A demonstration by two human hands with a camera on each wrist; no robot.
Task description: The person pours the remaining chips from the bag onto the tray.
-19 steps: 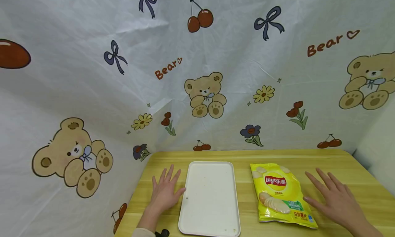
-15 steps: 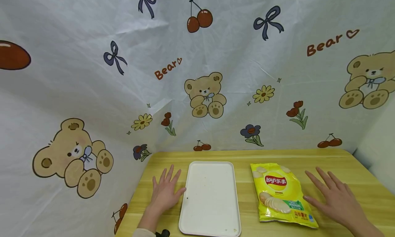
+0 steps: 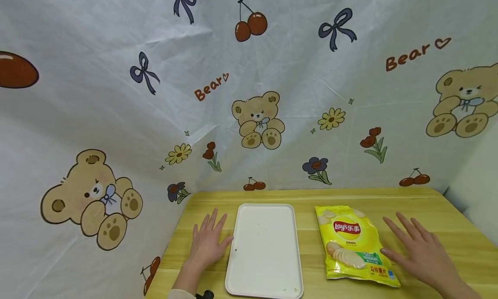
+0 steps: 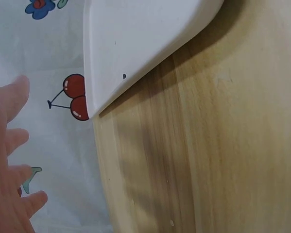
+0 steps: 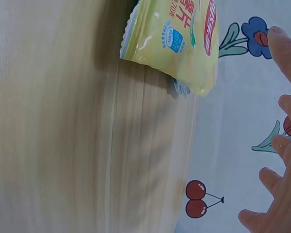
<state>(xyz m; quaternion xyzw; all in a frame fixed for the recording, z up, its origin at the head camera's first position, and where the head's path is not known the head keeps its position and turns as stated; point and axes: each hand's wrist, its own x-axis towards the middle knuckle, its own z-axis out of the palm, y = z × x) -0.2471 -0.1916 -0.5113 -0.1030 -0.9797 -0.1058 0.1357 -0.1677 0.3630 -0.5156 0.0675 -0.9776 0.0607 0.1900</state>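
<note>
A yellow Lay's potato chip bag (image 3: 352, 243) lies right of the white rectangular tray (image 3: 264, 251), on the wood-grain surface (image 3: 412, 199). Farther right of the tray, the right hand (image 3: 422, 256) spreads its fingers, holding nothing; left of it, the left hand (image 3: 207, 243) is likewise splayed and unoccupied. Behind the tray hangs a bear-printed cloth (image 3: 292, 70).

Your left hand (image 3: 205, 246), fingers spread, is between the left edge of the wooden table (image 3: 310, 238) and the white tray (image 3: 264, 247); your right hand (image 3: 422, 256), fingers also spread, is between the yellow Lay's bag (image 3: 352, 247) and the table's right edge. Behind the far edge hangs a pale cartoon-print cloth (image 3: 292, 65); tray and bag lie apart
</note>
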